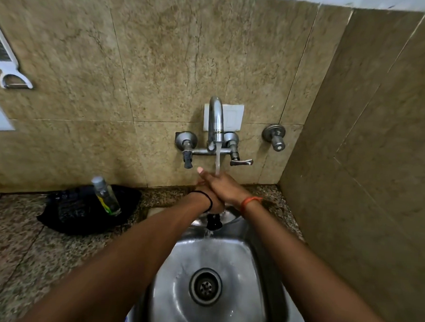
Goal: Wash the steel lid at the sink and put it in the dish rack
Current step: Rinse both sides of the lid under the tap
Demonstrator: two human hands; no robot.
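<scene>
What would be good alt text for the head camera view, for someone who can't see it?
Two hands, the right hand laid over the left hand, rub together under water running from a wall faucet above a steel sink. A steel lid with a black knob shows just below them. A small bottle stands on dark cloth on the granite counter.

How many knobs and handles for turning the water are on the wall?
3. A black-tipped handle left of the spout, a steel lever handle right of it, and a separate round knob farther right. None seems hidden.
</scene>
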